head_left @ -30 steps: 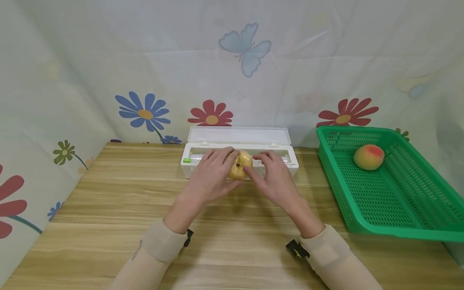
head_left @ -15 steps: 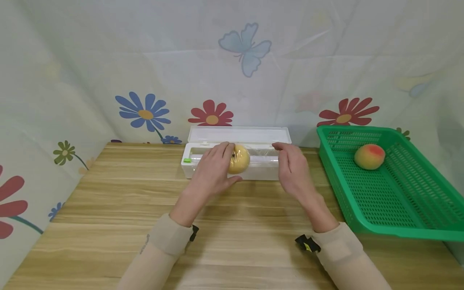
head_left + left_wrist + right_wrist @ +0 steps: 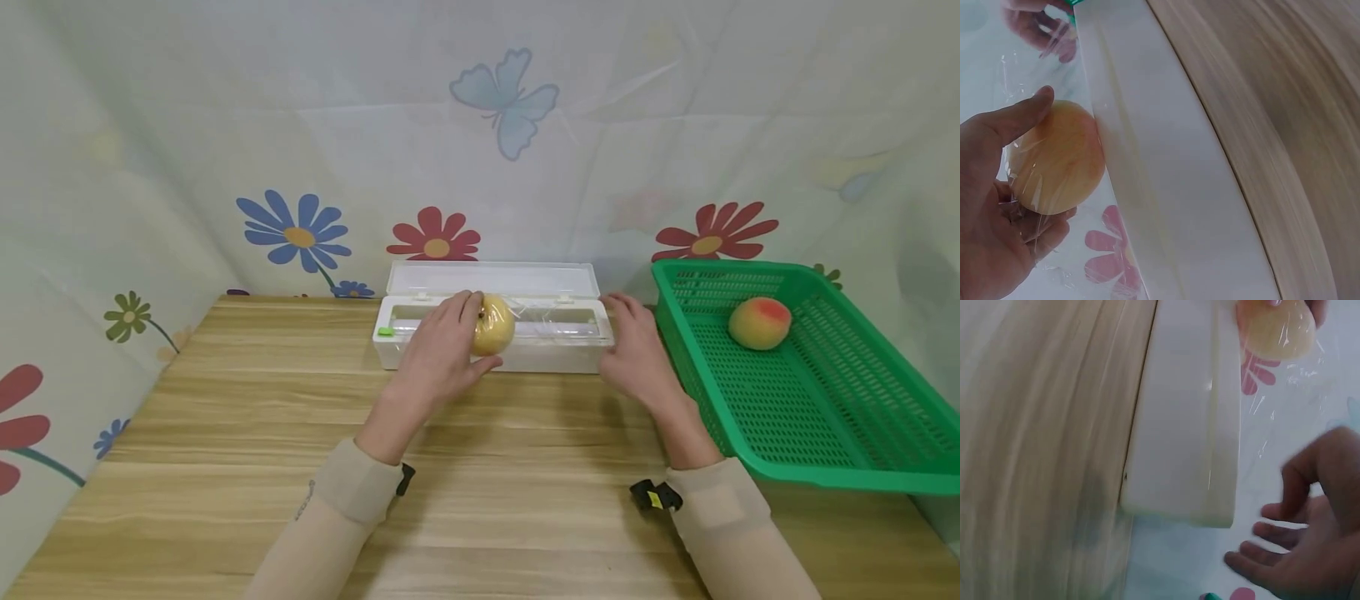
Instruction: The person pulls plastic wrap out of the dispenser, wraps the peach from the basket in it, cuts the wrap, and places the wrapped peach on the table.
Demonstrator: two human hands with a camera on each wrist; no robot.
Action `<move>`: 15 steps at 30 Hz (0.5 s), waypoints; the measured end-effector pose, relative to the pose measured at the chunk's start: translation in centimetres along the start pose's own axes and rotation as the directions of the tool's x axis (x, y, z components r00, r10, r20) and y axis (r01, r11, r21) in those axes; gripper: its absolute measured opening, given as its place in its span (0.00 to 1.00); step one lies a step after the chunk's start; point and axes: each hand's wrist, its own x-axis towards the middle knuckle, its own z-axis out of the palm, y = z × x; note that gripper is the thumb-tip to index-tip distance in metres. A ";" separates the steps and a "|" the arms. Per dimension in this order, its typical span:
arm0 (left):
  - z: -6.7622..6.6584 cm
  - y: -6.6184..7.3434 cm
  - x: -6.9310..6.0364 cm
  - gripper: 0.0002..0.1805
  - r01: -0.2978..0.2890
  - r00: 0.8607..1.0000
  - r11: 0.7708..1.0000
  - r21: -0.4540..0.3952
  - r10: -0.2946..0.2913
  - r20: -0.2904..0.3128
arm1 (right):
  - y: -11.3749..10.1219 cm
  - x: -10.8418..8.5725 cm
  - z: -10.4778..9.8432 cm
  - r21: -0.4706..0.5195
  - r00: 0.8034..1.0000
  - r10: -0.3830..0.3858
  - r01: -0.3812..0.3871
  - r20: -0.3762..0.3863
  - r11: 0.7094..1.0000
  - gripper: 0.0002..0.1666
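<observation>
In the head view a yellow fruit [image 3: 497,326] in clear film is above the front of a white film box [image 3: 555,360]. My left hand [image 3: 435,354] grips it from the left; the left wrist view shows the thumb and fingers [image 3: 1047,240] round the fruit [image 3: 1063,162]. Wrinkled film [image 3: 536,312] spreads to the right over the roll. My right hand [image 3: 641,354] is at the box's right end, and in the right wrist view its fingers [image 3: 1250,565] are bent and apart, beyond the box [image 3: 1179,444]. Whether film touches these fingers is unclear.
A green basket [image 3: 701,392] stands at the right, close to my right forearm, with a peach [image 3: 760,323] inside. The box's white lid [image 3: 491,277] is raised at the back. Behind the wooden table [image 3: 247,417] hangs a flowered curtain [image 3: 360,108].
My right hand has moved from beside the fruit to the box's right end, and film now shows between. The left hand has kept its grip; the fruit has turned and shifted slightly.
</observation>
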 end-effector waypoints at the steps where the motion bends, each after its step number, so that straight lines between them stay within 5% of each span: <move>1: 0.0 0.0 0.0 0.53 0.002 1.000 1.000 -0.003 -0.002 -0.001 | 0.2 0.0 0.0 -0.008 0.999 0.012 -0.012 0.048 1.000 0.43; 5: 0.1 0.1 0.1 0.53 0.011 1.000 1.000 -0.008 -0.011 -0.004 | 0.9 0.2 0.6 0.003 0.986 0.051 -0.053 0.160 0.999 0.47; 15: 0.1 0.2 0.2 0.54 0.009 1.000 0.998 -0.068 -0.010 -0.013 | 1.5 0.5 1.7 -0.060 0.992 0.041 -0.034 0.122 0.998 0.44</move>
